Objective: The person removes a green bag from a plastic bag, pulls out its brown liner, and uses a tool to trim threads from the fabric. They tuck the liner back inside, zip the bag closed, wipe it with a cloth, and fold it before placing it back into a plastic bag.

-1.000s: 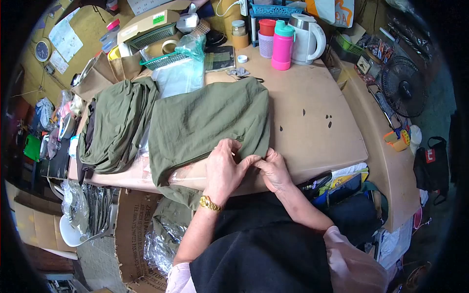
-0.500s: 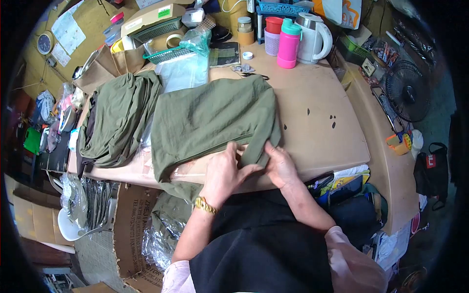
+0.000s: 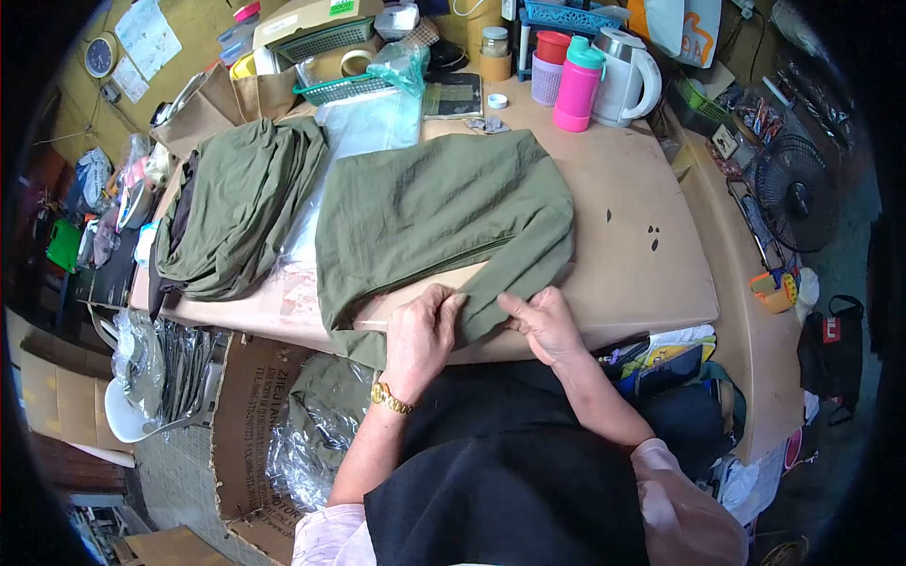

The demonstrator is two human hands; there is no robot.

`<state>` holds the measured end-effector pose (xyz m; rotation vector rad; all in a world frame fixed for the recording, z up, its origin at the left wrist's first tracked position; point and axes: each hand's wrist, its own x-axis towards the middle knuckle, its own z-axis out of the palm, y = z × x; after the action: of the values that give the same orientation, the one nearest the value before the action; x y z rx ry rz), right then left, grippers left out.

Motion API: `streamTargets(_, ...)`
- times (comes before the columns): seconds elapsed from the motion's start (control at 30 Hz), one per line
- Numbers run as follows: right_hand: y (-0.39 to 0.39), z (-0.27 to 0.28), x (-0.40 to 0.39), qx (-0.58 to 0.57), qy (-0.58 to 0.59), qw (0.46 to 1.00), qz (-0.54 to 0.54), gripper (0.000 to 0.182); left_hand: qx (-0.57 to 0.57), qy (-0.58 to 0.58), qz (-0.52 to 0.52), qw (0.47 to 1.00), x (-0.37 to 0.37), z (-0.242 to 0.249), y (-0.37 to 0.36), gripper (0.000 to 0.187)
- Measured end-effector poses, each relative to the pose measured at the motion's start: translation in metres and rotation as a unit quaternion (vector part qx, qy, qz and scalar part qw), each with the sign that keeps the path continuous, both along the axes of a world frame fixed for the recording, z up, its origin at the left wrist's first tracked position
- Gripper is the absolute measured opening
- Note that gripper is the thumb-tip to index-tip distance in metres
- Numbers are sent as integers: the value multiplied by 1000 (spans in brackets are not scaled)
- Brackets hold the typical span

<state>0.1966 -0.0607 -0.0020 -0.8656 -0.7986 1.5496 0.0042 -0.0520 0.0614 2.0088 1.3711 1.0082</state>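
Observation:
An olive-green cloth shoulder bag (image 3: 434, 203) lies flat on the table, its zip (image 3: 444, 262) along the near side. Its wide strap (image 3: 514, 278) runs down from the right corner toward the table's front edge. My left hand (image 3: 422, 335) is closed on the strap's left edge, thumb against the fingers. On the opposite edge, my right hand (image 3: 545, 325) pinches the same strap between thumb and fingers. The strap's lower stretch passes partly behind my left hand. Left of the bag, a pile of similar olive-green cloth (image 3: 241, 208) rests on the table.
Clear plastic bags (image 3: 373, 127) lie behind the cloth. A pink bottle (image 3: 578, 90), a kettle (image 3: 623, 75) and a green basket (image 3: 344, 90) stand at the back. Below the table's left front is an open cardboard box (image 3: 250, 424). A fan (image 3: 797, 193) stands far right.
My hands have shifted along the strap, and the right hand has moved a little lower. The strap is now drawn straighter and flatter toward me. The view has also shifted slightly.

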Motion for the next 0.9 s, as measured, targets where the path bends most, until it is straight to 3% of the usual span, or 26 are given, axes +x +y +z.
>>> streamTargets(0.07,-2,5,-6,-3,-4,1000,-12,24,116,-64,40,990,14,0,2,17)
streamTargets(0.1,-3,6,-9,-6,-7,1000,-22,23,115,-66,41,990,13,-3,4,17)
streamTargets(0.2,-1,0,-15,7,1,998,-68,27,2,-20,10,1000,7,-3,14,20)
streamTargets(0.33,-1,-1,-20,20,39,992,-122,27,-76,-53,6,996,11,-6,24,23)
streamTargets(0.37,-1,0,-21,18,38,992,-123,27,30,-48,8,998,17,-3,24,24)
streamTargets(0.43,-1,0,-22,78,-98,985,-120,21,184,-51,-21,981,28,5,29,27)
streamTargets(0.5,-3,-4,-25,79,-92,987,-109,18,61,57,-31,996,27,7,34,25)
streamTargets(0.57,-5,7,-20,83,-86,988,-101,16,40,52,-26,998,27,5,42,24)
streamTargets(0.6,-10,31,-9,-8,-264,964,36,17,16,47,-24,998,26,4,44,22)
streamTargets(0.63,-14,55,-1,-95,-427,883,170,18,18,47,-22,998,24,5,46,22)
streamTargets(0.67,-27,75,-1,5,-570,808,149,30,42,52,-42,997,20,6,47,21)
streamTargets(0.7,-29,89,-5,6,-569,807,155,30,61,58,-62,995,16,7,45,20)
streamTargets(0.73,-32,101,-12,207,-642,739,7,37,59,52,-82,993,16,7,42,19)
streamTargets(0.77,-31,105,-17,396,-663,619,-143,45,88,34,-97,991,17,3,38,16)
streamTargets(0.83,-5,94,-16,394,-687,602,-103,57,181,66,-17,981,22,14,16,12)
streamTargets(0.87,12,80,-10,383,-654,646,-88,38,183,23,-23,983,21,20,-2,14)
streamTargets(0.9,26,72,1,388,-649,652,-56,16,188,-20,-30,982,18,21,-20,15)
